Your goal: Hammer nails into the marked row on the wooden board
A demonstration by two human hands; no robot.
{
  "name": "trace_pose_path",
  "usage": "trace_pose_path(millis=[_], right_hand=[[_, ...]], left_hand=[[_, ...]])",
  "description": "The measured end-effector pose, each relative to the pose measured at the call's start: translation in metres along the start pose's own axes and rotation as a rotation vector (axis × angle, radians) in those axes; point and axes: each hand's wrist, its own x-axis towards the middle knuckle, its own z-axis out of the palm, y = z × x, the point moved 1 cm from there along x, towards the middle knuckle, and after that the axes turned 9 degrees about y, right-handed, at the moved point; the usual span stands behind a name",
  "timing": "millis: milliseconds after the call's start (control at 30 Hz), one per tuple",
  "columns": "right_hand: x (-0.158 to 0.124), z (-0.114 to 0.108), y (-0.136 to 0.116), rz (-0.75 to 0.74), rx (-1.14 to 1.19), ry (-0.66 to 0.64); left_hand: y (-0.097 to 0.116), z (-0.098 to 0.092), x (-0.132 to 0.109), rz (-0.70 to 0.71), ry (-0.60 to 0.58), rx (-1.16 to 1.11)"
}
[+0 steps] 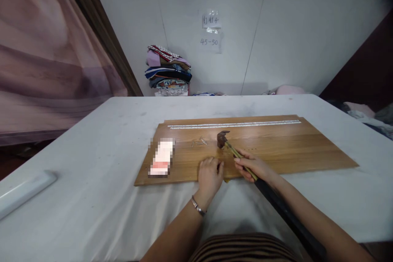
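A long wooden board [291, 147] lies on the white table [107, 163]. My right hand [253, 166] is closed round the handle of a hammer [223, 139], high on the shaft; the rusty head rests on the board. My left hand [210, 173] sits on the board's near edge just left of the hammer head, fingers curled in a pinch; what they hold is too small to make out. A few loose nails [199, 142] lie on the board behind my left hand. A row of small holes marks the board to the right of the hammer head.
A metal strip [235, 124] runs along the board's far edge. A blurred pink-and-white packet [161, 156] lies at the board's left end. A white bar [24, 190] lies at the table's left edge. Folded clothes [167, 71] are stacked against the back wall.
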Motion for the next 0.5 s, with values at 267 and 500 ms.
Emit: trace_pose_path(millis=[267, 500], right_hand=[[0.0002, -0.0011, 0.0002, 0.002, -0.007, 0.007], [0.0017, -0.0021, 0.0056, 0.026, 0.008, 0.006]], left_hand=[[-0.0008, 0.001, -0.0002, -0.007, -0.003, -0.009], [-0.0001, 0.0001, 0.0006, -0.014, -0.026, -0.002]])
